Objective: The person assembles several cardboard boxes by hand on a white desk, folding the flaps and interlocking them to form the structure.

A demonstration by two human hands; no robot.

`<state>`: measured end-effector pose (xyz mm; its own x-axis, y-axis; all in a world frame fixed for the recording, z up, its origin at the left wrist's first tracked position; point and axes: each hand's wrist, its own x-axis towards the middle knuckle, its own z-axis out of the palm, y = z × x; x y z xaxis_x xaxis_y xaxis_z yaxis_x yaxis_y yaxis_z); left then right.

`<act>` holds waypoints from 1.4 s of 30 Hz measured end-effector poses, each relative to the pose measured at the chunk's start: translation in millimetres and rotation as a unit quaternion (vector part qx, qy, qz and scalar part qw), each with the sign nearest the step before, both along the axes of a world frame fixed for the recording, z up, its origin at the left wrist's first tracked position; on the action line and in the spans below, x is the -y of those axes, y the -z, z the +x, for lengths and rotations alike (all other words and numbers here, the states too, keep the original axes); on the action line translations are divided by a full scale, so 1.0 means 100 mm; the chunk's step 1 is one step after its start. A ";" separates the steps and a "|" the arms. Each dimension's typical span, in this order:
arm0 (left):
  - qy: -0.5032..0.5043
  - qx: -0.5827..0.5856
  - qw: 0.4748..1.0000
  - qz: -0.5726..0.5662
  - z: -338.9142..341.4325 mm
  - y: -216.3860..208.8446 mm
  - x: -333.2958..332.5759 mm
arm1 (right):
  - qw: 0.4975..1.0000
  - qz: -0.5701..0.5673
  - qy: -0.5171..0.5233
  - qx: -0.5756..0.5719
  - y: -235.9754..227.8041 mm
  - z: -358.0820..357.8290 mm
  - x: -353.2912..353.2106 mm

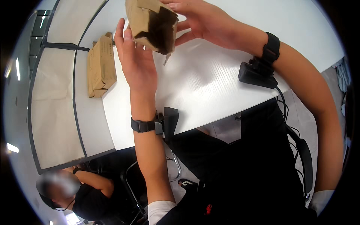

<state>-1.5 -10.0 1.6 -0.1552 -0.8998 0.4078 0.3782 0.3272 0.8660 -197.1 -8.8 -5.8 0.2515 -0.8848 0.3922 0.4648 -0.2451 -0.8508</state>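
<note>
A small brown cardboard box (141,25) is held up over the far part of the white table. Its near end gapes with torn, ragged edges around a dark inside, and a thin torn strip hangs from the lower edge. My left hand (137,56) supports the box from the left and below, its fingers partly hidden behind the cardboard. From the right, my right hand (197,18) grips it, with fingers against the right side and top. What the box contains, if anything, is too dark to make out.
Another cardboard box (102,67), long and closed, stands at the table's left edge against the partition (54,108). The white table (210,86) runs off to the right. Beyond the partition, at lower left, a person (92,193) in black sits. Cables (285,108) hang near my right side.
</note>
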 end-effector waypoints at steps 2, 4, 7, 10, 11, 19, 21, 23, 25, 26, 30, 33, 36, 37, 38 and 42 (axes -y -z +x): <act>-0.053 0.112 0.992 -0.016 0.00 -0.03 -0.01 | 1.000 -0.007 0.022 -0.008 0.06 0.07 0.00; -0.076 0.128 0.989 0.020 0.02 -0.05 -0.05 | 0.996 0.038 0.007 -0.081 -0.04 0.03 0.03; -0.116 0.145 0.980 0.076 -0.02 -0.04 -0.04 | 0.984 0.105 0.014 -0.147 -0.25 -0.11 -0.13; -0.077 0.035 0.996 -0.014 -0.03 -0.04 -0.02 | 0.985 0.065 0.048 -0.155 -0.24 -0.14 -0.10; -0.077 0.035 0.996 -0.014 -0.05 -0.05 -0.04 | 0.985 0.065 0.048 -0.155 -0.21 -0.12 -0.09; -0.190 0.286 0.912 -0.223 -0.03 0.12 0.04 | 0.970 -0.129 0.089 -0.187 -0.09 -0.12 -0.06; -0.204 0.304 0.917 -0.160 -0.06 0.13 0.05 | 0.899 -0.221 0.240 -0.291 0.04 -0.09 0.02; -0.216 0.305 0.915 -0.150 -0.09 0.13 0.03 | 0.885 -0.223 0.254 -0.320 0.09 -0.11 0.03; -0.230 0.266 0.920 -0.172 -0.09 0.13 0.01 | 0.870 -0.225 0.266 -0.348 0.12 -0.11 0.05; -0.230 0.266 0.920 -0.172 -0.09 0.12 0.01 | 0.862 -0.238 0.283 -0.348 0.14 -0.10 0.06; -0.233 0.262 0.895 -0.277 0.00 0.11 0.06 | 0.897 -0.235 0.252 -0.279 0.13 -0.03 0.16; -0.268 0.345 0.826 -0.357 0.09 0.09 0.08 | 0.958 -0.087 0.084 -0.260 -0.21 -0.17 -0.06; -0.280 0.367 0.812 -0.356 0.04 0.04 0.06 | 0.976 -0.009 0.090 -0.197 -0.20 -0.09 -0.14; -0.271 0.371 0.817 -0.347 0.01 0.05 0.05 | 0.976 -0.010 0.090 -0.198 -0.06 -0.07 -0.04; -0.272 0.370 0.817 -0.348 -0.05 0.07 0.06 | 0.981 -0.045 0.101 -0.161 0.14 -0.09 0.12; -0.255 0.386 0.816 -0.347 0.12 0.05 0.11 | 0.984 0.063 0.037 -0.160 -0.02 -0.04 0.05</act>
